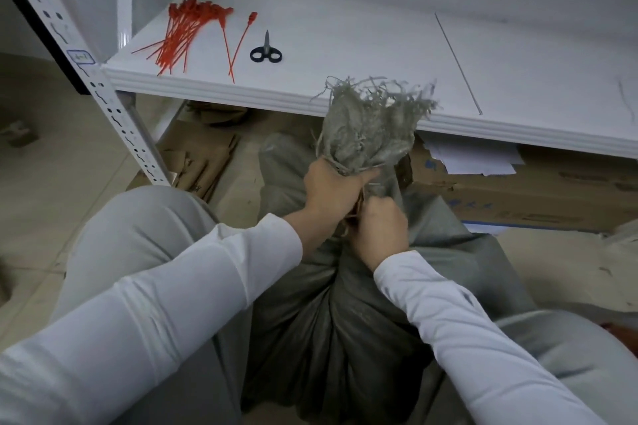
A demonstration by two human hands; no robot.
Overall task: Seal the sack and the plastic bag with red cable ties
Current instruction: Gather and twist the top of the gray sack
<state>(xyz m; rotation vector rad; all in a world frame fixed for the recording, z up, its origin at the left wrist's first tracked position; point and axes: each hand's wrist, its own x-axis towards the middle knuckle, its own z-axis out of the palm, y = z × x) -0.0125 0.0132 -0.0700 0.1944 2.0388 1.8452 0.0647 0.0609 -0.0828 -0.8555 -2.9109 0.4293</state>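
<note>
A grey woven sack (331, 314) stands between the person's knees, its cloth gathered upward into a tight neck. The right hand (379, 229), coming out of a white sleeve (459, 331), is a closed fist around the lower part of that neck. Just above it, touching, the left hand (331, 193) wraps its curled fingers round the neck right under the sack's frayed, splayed top.

To the right of the sack lies a brown cardboard box (538, 197) with blue print (too blurred to read). Beyond the sack runs a white metal shelf (362, 45), its front edge just behind the frayed top. On it, far left of the sack, lies a loose bundle of red cable ties (179, 34), a single red cable tie (241, 45) beside them, then black-handled scissors (266, 52). Farther left, a small blue-edged label (81, 57) sits on the perforated white upright (114, 107); its handwriting is illegible.
</note>
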